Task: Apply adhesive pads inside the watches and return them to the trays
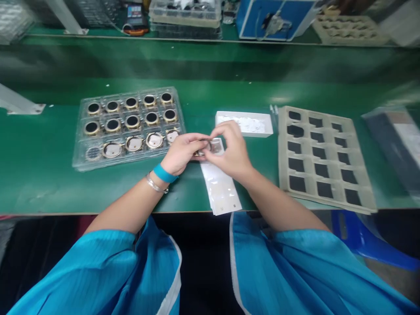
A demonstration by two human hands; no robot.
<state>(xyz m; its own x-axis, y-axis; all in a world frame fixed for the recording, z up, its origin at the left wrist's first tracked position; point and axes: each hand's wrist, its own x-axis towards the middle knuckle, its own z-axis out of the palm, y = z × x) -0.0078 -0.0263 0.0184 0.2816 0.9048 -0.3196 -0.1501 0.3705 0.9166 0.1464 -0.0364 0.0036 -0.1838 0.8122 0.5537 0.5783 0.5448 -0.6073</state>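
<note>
Between my two hands is a round watch case, partly covered by the fingers. My left hand grips it from the left, thumb on top. The fingertips of my right hand pinch its right side. Beneath the hands lies a strip of white sticker sheets, reaching toward the bench's front edge. To the left a clear plastic tray carries rows of similar round cases; the back rows show black faces, the front row pale insides. One front-left pocket has no case in it.
A white box with small white pieces stands behind my right hand. At the right lies a beige compartment tray with dark pockets, and beyond it a plastic-wrapped package. A shelf with a blue box runs along the back.
</note>
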